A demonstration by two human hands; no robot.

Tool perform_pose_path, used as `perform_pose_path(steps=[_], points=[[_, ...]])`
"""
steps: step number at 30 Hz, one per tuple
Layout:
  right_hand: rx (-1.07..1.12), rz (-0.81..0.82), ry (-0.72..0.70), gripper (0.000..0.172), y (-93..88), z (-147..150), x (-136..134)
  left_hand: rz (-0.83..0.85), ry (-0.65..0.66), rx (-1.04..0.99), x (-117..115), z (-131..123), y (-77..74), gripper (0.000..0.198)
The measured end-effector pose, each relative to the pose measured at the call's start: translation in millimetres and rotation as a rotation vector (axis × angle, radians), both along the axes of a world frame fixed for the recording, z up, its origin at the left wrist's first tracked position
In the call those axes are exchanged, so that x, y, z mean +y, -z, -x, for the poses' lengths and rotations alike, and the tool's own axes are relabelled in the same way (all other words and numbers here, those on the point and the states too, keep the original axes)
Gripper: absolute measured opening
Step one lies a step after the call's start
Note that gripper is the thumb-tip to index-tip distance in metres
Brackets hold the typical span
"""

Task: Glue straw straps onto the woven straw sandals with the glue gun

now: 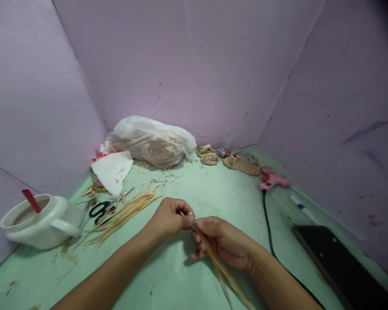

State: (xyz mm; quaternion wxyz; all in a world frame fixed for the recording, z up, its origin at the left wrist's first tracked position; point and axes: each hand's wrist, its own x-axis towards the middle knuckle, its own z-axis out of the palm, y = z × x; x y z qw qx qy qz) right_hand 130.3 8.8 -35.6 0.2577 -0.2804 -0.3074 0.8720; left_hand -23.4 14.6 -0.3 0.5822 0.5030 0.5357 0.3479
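Near the middle of the table, my left hand [173, 218] pinches the top end of a thin bundle of straw strips [218, 262] between thumb and fingertips. Close beside it, my right hand [224, 243] holds the same strips just below that end, its thumb on top and the other fingers curled underneath. The strips run down over my right palm, and their loose tails spread toward the table's front edge. To the left lies a pile of similar pale straw strips [129, 211], next to black-handled scissors [100, 212].
A white pot [45, 224] with a red stick stands at left. Behind are a plastic bag [151, 142], a white cloth or paper [113, 170] and woven pieces [209, 158]. A pink glue gun [274, 178], its black cord, a marker [304, 209] and a phone [339, 262] lie right.
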Motion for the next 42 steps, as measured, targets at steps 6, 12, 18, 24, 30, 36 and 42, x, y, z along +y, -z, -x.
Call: perform_pose_path(steps=[6,12,18,24,30,36,42], points=[[0.013,0.013,-0.025,0.021,-1.7,3.1,-2.5,-0.176,0.010,0.060,4.5,7.7,-4.3,0.040],[0.009,-0.007,-0.028,0.027,3.7,9.0,-6.4,-0.061,0.292,0.055,-2.4,4.1,-0.9,0.063],[0.021,-0.015,0.005,0.023,5.6,10.0,-6.9,-0.038,0.355,0.001,-7.9,1.8,1.8,0.056],[-0.004,-0.040,0.020,0.022,3.4,9.5,-9.9,-0.243,0.376,0.181,-11.7,1.6,-9.5,0.043],[0.000,0.002,0.121,0.018,3.1,9.2,-4.4,-0.476,-0.113,1.054,19.7,59.7,-33.4,0.023],[-0.052,-0.011,0.153,0.020,6.9,10.9,-3.0,-0.173,-0.068,1.340,38.5,102.6,-16.9,0.013],[-0.072,-0.029,0.140,0.020,8.6,11.8,-3.0,-0.089,-0.003,1.448,42.6,106.5,-8.3,0.020]])
